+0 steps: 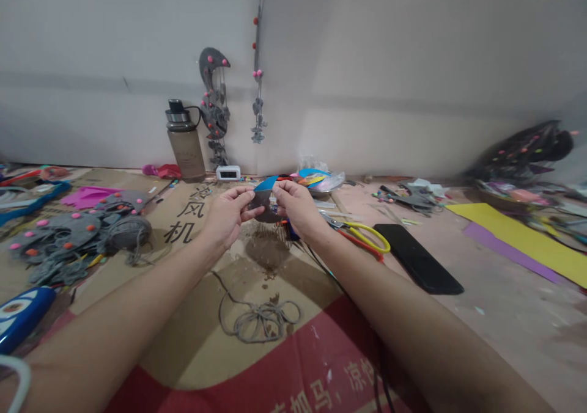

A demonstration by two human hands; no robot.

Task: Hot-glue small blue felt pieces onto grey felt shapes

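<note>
Both of my arms reach out over a cardboard-covered table [206, 315]. My left hand [227, 214] and my right hand [296, 205] meet above its middle and pinch a small grey felt piece [262, 204] between their fingertips. A blue shape [266, 184] shows just above the felt, at the fingertips. The fingers of both hands are closed on the piece. A loose coil of grey cord [259, 321] lies on the cardboard below the hands.
Grey felt shapes with pink dots [68, 236] are heaped at the left. A water bottle [186, 141] stands against the back wall. Yellow-handled scissors [362, 233], a black phone [419, 257] and yellow and purple sheets [518, 236] lie to the right.
</note>
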